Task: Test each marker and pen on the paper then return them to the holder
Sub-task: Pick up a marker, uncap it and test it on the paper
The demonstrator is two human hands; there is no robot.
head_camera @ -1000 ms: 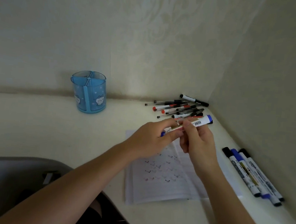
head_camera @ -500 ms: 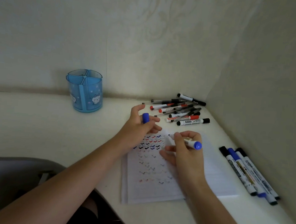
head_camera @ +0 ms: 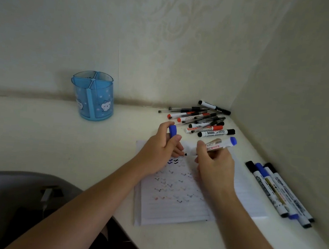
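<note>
Centre of frame: your left hand (head_camera: 160,153) now pinches the removed blue cap (head_camera: 172,130); your right hand (head_camera: 216,166) grips the marker (head_camera: 219,144), tip lowered to the paper (head_camera: 171,207), so the test stroke comes next.

The white marker (head_camera: 216,145) with a blue end is uncapped and tilted in the right hand (head_camera: 215,167); its dark tip points left, close over the top of the paper (head_camera: 174,203), and its blue cap (head_camera: 172,130) is pinched in the left hand (head_camera: 161,152). The paper is a white lined sheet, flat, with rows of small blue, black and red check marks. The holder (head_camera: 93,97), blue and translucent, stands upright well to the left; a pile of pens and markers (head_camera: 200,119) lies behind the paper, and four capped markers (head_camera: 277,191) lie side by side on its right.
</note>
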